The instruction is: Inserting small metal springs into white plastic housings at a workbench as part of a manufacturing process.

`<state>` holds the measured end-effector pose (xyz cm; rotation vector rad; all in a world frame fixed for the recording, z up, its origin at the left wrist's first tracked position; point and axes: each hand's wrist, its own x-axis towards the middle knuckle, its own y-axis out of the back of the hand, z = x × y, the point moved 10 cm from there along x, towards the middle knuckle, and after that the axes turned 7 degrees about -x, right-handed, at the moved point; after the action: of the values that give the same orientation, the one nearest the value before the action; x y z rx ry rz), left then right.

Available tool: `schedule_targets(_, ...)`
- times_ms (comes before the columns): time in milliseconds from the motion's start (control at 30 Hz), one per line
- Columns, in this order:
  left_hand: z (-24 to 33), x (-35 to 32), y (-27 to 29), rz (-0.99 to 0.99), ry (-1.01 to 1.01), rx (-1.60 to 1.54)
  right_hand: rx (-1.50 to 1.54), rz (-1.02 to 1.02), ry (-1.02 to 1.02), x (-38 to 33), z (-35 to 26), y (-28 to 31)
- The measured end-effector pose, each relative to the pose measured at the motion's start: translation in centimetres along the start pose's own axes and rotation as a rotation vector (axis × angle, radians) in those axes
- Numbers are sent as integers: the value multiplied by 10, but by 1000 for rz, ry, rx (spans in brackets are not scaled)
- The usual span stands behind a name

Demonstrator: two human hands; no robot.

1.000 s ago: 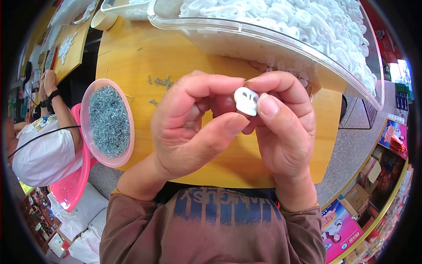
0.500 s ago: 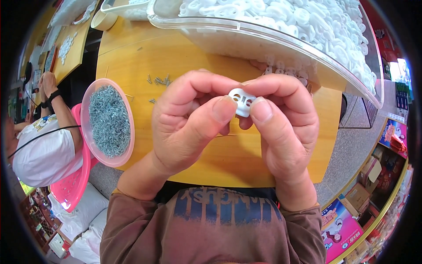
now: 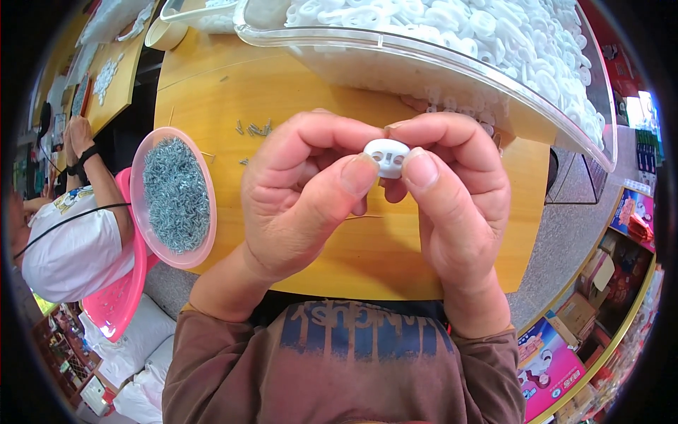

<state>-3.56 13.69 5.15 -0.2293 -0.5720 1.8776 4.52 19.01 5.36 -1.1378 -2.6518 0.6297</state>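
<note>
A small white plastic cord lock (image 3: 387, 160) with two round holes is pinched between both my hands over the table. My left hand (image 3: 300, 194) grips its left side with thumb and forefinger. My right hand (image 3: 459, 191) holds the opposite side in the same way, its thumb against the lock's edge. The fingers behind hide the far side of the piece. Left of my hands stands a pink oval bowl (image 3: 210, 237) full of small metal springs (image 3: 174, 194). A few loose springs (image 3: 254, 128) lie on the tabletop near my left hand.
Beyond my hands, a large clear bin (image 3: 381, 40) holds many white plastic pieces (image 3: 487, 32). The yellow wooden table (image 3: 339, 265) ends just before my body. At the left, another person (image 3: 78, 233) in a white shirt sits by a pink chair (image 3: 113, 300).
The cord lock has tilted between my fingers, so its holes look flatter. Both hands have shifted only slightly and keep their hold.
</note>
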Motion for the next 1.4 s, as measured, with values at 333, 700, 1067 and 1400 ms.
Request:
schedule_targets(333, 4, -2, -2, -5, -55, 43, 73, -24, -14, 0, 3, 2)
schedule_targets(700, 4, -3, -2, 7, -50, 101, 98, -34, -110, 1, 13, 6)
schedule_targets(1067, 5, -3, -1, 25, -55, 109, 131, -44, -105, 2, 11, 2)
schedule_targets(1400, 6, -3, -1, 22, -71, 129, 146, -51, -112, 2, 11, 2)
